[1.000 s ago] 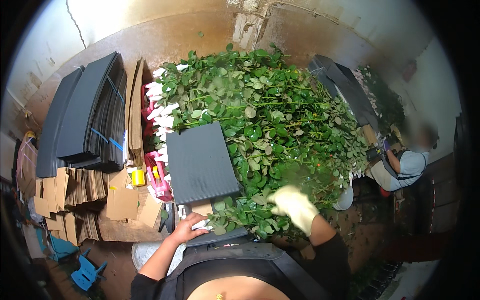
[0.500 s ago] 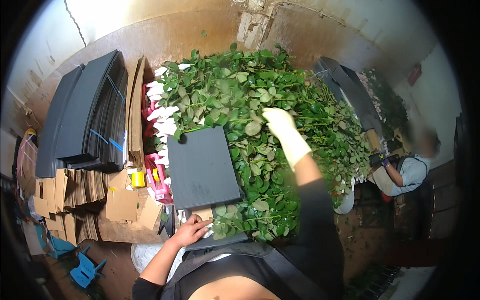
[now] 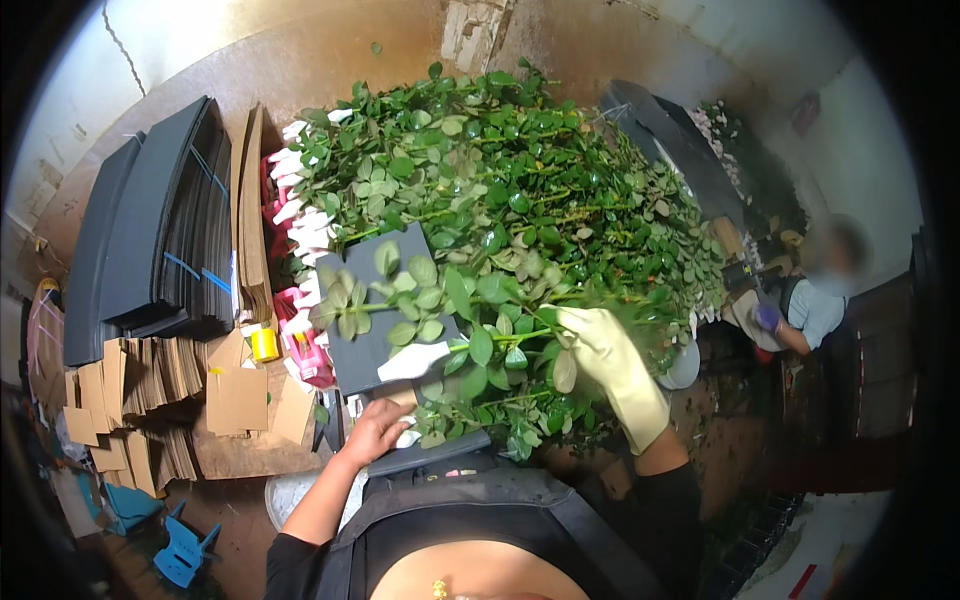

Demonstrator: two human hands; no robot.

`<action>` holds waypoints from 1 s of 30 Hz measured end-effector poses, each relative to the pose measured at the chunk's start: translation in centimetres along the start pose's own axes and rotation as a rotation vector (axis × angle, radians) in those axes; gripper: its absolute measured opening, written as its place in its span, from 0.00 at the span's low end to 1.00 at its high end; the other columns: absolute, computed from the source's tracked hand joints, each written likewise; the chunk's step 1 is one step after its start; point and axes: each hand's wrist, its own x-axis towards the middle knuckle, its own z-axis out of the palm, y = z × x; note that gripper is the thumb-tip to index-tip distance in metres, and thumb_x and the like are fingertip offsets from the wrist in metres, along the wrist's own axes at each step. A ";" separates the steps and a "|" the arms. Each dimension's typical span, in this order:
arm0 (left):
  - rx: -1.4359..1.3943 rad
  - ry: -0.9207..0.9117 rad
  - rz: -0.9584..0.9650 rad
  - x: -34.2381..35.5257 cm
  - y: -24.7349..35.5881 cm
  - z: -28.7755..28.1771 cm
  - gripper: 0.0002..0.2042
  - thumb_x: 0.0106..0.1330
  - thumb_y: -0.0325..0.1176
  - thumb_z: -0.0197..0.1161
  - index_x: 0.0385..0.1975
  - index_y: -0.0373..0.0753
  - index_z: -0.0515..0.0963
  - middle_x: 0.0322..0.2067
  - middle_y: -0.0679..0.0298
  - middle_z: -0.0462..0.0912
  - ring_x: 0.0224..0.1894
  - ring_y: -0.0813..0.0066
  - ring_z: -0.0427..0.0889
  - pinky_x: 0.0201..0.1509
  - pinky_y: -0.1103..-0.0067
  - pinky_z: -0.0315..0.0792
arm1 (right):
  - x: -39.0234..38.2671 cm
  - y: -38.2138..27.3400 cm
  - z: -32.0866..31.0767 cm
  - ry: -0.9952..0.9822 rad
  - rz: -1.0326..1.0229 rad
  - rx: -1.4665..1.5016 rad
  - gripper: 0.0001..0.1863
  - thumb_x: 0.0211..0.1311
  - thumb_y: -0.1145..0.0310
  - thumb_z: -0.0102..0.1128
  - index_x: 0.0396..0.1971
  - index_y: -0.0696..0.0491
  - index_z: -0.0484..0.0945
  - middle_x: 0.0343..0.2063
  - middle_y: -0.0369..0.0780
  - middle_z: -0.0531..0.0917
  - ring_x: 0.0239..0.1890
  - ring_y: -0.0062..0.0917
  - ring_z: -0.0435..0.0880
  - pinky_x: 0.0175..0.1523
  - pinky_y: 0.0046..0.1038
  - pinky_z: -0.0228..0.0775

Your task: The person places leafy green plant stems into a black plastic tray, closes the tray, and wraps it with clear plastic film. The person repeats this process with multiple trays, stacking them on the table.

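My right hand (image 3: 605, 365), in a pale yellow rubber glove, grips a leafy rose stem (image 3: 500, 290). That stem lies across the air toward the left; a white-sleeved bud (image 3: 413, 362) shows beneath its leaves, though I cannot tell whether it belongs to this stem. Under the leaves is a dark grey board (image 3: 355, 345). My bare left hand (image 3: 374, 432) rests by the board's near edge, its fingers lying over a strip of cardboard (image 3: 400, 396) beside another white-sleeved bud (image 3: 408, 438). More leafy stems (image 3: 560, 190) cover the bench in a thick heap.
Stacks of dark boards (image 3: 150, 240) stand at left above cut cardboard pieces (image 3: 237, 400). A yellow tape roll (image 3: 264, 345) sits near pink plastic holders (image 3: 305, 345). A blue stool (image 3: 180, 548) is on the floor. Another person (image 3: 815, 310) works at far right.
My right hand has come back from the heap toward me, with a rose stem now in it. The left hand stays by the cardboard strip, its fingers drawn in slightly. The view has shifted.
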 end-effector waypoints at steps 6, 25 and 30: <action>-0.096 0.043 -0.145 -0.9 -0.8 0.9 0.11 0.63 0.36 0.71 0.37 0.37 0.78 0.37 0.56 0.80 0.42 0.56 0.80 0.46 0.67 0.74 | -1.8 -3.6 1.4 0.390 -0.069 0.190 0.19 0.65 0.80 0.58 0.56 0.60 0.79 0.43 0.47 0.86 0.36 0.30 0.87 0.40 0.27 0.81; -0.108 0.095 -0.219 -1.6 0.3 0.9 0.24 0.67 0.34 0.70 0.62 0.40 0.74 0.52 0.55 0.75 0.49 0.64 0.81 0.50 0.73 0.81 | 1.3 -5.9 7.9 -0.398 0.355 -0.430 0.24 0.65 0.66 0.62 0.61 0.50 0.76 0.51 0.42 0.85 0.52 0.35 0.85 0.53 0.34 0.79; -0.018 0.083 -0.141 0.0 0.2 0.9 0.18 0.69 0.36 0.66 0.57 0.40 0.79 0.49 0.54 0.79 0.48 0.58 0.82 0.54 0.69 0.76 | 5.0 1.1 12.3 0.009 -0.098 -0.673 0.26 0.66 0.65 0.57 0.65 0.51 0.73 0.50 0.45 0.85 0.48 0.37 0.85 0.53 0.37 0.79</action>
